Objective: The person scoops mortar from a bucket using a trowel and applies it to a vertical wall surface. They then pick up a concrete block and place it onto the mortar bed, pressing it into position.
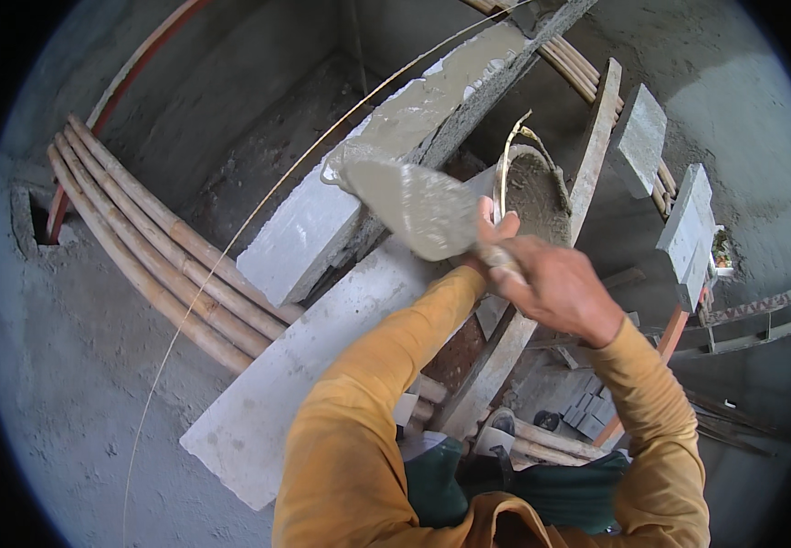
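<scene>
My right hand (pixel 564 283) is closed round the handle of a trowel (pixel 427 215), whose broad blade is coated with wet grey mortar. The blade tip reaches over the top of a pale block wall (pixel 300 247), where a layer of mortar (pixel 414 110) is spread. Partly hidden behind the trowel and right hand, my left hand (pixel 490 219) shows a few fingers closed at the pale handle of a bucket (pixel 564 187). Mortar fills the bucket, which sits beside a wooden plank. A loose pale block (pixel 295 384) lies below the trowel, next to my left forearm.
Bundled bamboo poles (pixel 176 256) run under the wall and blocks. A thin string (pixel 258 205) crosses over the wall. The long plank (pixel 596 146) passes beside the bucket. Upright-looking blocks (pixel 642 137) stand at right, near a ladder-like frame (pixel 761 315). Stacked blocks (pixel 587 406) lie lower down.
</scene>
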